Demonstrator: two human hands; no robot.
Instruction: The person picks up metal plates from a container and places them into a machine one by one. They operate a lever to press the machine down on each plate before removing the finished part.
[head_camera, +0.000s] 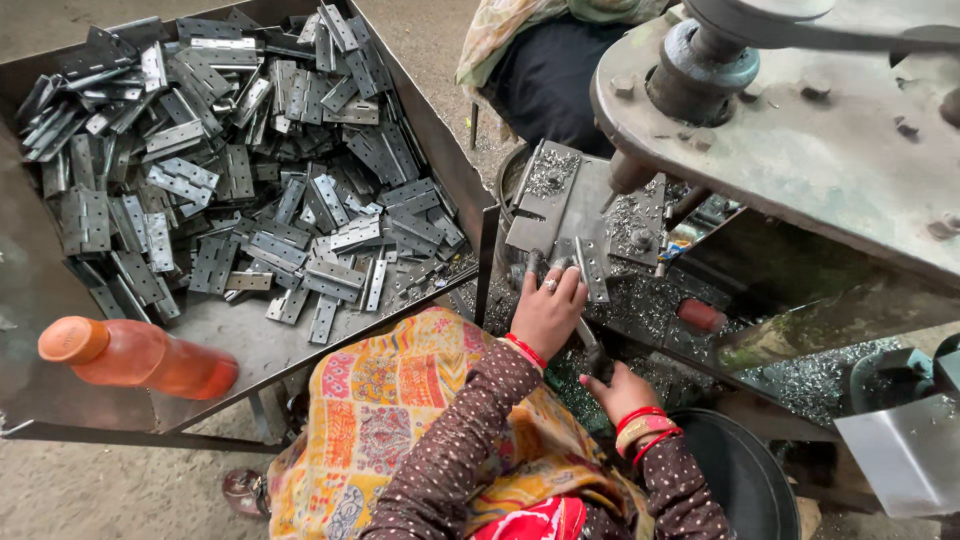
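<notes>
The left hand (548, 312) lies fingers-down on a metal hinge leaf (590, 268) at the drill press table (560, 205), pressing it in place rather than wrapping it; a ring shows on one finger. The right hand (620, 392) is closed around a dark lever handle (592, 352) low at the machine's front. The drill bit (607, 202) hangs at about 1 o'clock from the left hand, close above the leaf, under the heavy machine head (800, 140).

The fingertips sit near the bit, so a slip of the leaf, or a bit that grabs and spins it, could likely draw them in or cut them on a sharp edge. Metal swarf (640, 300) lies thick around the hand and could prick bare skin. The loose patterned shawl (400, 410) and the red bangles (640, 425) hang near moving parts and might catch.

At 9 to 11 o'clock a sheet-metal tray (40, 290) holds a heap of hinges (230, 160), with an orange plastic bottle (140, 358) lying at its near corner. A black bin (740, 470) sits at 5 o'clock.

Whether the bit is turning cannot be told. The clamp or jig under the leaf is masked by swarf and fingers. The lever's far end is hidden, and another seated person (545, 60) at 12 o'clock is cut off by the frame.
</notes>
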